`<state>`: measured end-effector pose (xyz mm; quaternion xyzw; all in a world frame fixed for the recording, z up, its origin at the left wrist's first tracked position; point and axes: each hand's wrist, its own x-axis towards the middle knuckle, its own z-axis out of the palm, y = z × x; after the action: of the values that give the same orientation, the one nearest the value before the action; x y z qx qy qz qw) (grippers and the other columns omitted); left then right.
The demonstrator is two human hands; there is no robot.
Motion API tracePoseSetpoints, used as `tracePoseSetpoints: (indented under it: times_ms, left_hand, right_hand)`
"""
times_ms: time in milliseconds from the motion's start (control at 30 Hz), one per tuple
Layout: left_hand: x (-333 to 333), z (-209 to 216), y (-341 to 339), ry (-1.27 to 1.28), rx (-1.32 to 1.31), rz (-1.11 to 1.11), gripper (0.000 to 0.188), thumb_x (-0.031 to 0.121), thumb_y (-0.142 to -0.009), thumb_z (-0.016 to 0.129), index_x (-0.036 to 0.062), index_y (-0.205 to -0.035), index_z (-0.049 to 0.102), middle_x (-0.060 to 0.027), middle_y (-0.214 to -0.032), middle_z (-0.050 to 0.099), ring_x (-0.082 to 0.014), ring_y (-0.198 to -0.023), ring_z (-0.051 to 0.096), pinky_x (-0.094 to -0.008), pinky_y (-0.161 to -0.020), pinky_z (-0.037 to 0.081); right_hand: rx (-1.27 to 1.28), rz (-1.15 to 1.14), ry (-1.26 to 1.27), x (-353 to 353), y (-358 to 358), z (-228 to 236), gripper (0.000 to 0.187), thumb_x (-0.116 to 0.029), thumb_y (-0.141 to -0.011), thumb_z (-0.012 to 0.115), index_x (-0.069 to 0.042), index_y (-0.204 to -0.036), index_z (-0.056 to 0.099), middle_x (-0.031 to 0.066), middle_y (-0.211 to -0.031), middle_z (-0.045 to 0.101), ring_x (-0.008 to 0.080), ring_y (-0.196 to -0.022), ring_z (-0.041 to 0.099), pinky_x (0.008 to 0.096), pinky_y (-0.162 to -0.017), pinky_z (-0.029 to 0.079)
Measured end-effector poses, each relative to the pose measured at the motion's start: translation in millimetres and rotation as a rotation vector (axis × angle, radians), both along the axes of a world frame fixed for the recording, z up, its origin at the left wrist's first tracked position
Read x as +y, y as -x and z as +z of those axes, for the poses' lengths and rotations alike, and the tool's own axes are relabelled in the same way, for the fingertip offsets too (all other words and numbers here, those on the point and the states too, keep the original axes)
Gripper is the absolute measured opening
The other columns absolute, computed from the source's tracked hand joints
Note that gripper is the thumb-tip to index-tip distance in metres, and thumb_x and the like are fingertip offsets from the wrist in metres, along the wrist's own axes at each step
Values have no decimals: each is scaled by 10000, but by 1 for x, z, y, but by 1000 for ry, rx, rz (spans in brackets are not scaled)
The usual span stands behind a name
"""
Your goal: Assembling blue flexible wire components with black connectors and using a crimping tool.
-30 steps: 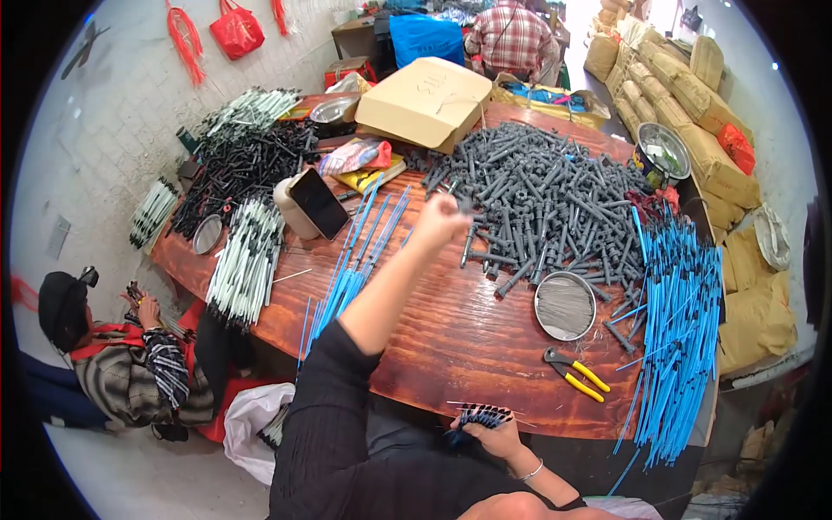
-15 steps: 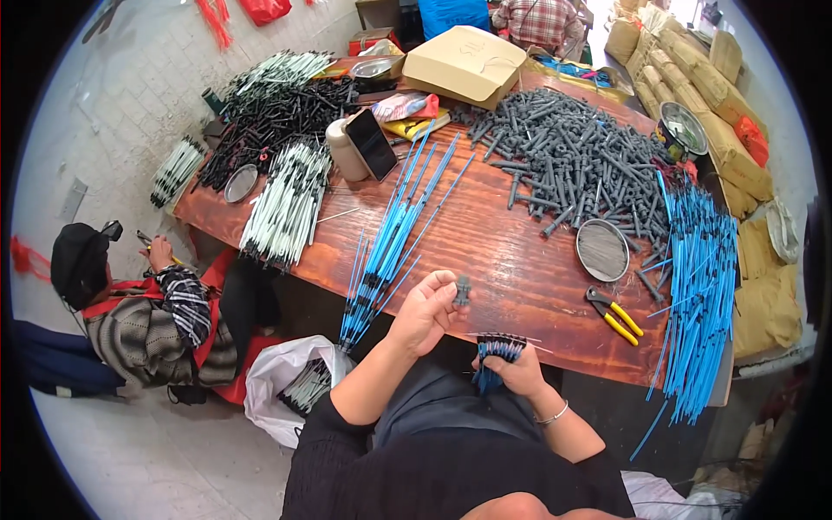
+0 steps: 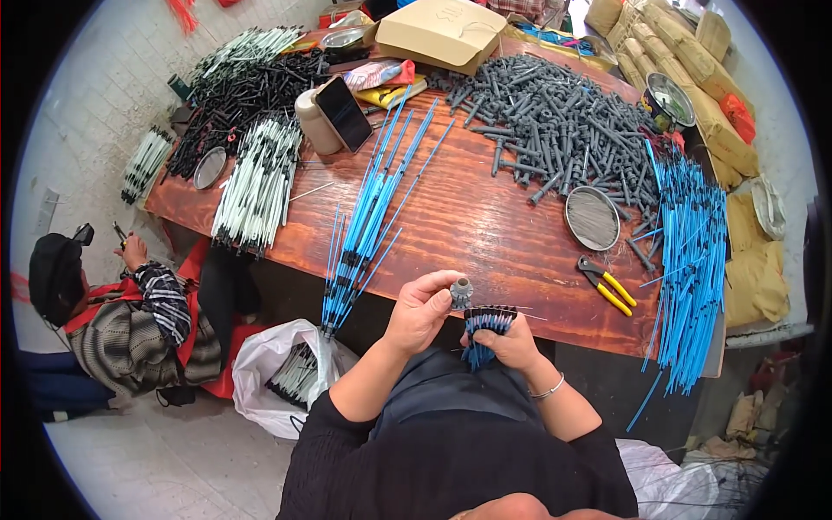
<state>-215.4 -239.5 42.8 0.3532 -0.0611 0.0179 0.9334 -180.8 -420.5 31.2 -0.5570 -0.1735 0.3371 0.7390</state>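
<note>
My left hand (image 3: 418,310) pinches a small grey plastic fitting (image 3: 462,291) with a round hollow top between thumb and fingertips. Just right of it, my right hand (image 3: 511,343) grips a fanned bundle of thin blue rods (image 3: 484,324) with black ends held uppermost. The fitting is close against the left end of the bundle; whether they touch I cannot tell. A few fine wires stick out sideways from the bundle's top. Both hands are over my lap at the near table edge. The rods' lower ends are hidden by my right hand.
On the wooden table (image 3: 485,221) lie grey bolt-like parts (image 3: 572,121), blue rods (image 3: 691,260), more blue rods (image 3: 368,208), pale rods (image 3: 257,186), yellow-handled pliers (image 3: 608,286), a dish of wires (image 3: 592,218) and a propped phone (image 3: 344,114). A person (image 3: 113,321) sits at left beside a white sack (image 3: 251,373).
My hands have come closer together, bringing the grey fitting to the bundle's left end. The fitting's hollow top now faces up more. The whole view has shifted slightly.
</note>
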Motion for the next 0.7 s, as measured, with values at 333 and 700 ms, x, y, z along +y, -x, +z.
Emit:
tracePoseSetpoints:
  times_ms: [333, 700]
  left_hand:
    - [-18, 26, 12, -455, -2, 266, 408, -35, -806, 622, -52, -1197, 505, -107, -1117, 535, -152, -953, 568, -269, -831, 475]
    - [-10, 29, 8, -1121, -197, 541, 517, 35, -667, 783, -38, -1128, 561, -97, -1043, 555, -123, -851, 559, -234, -727, 466]
  right_hand:
    - [-57, -43, 9, 6, 0, -3, 130, -34, -817, 632, 19, -935, 642, 56, -800, 664, 109, -707, 620, 256, -671, 512]
    - [-42, -42, 25, 7, 0, 0, 129, -63, -821, 645, 4, -931, 647, 33, -807, 652, 95, -753, 612, 247, -694, 501]
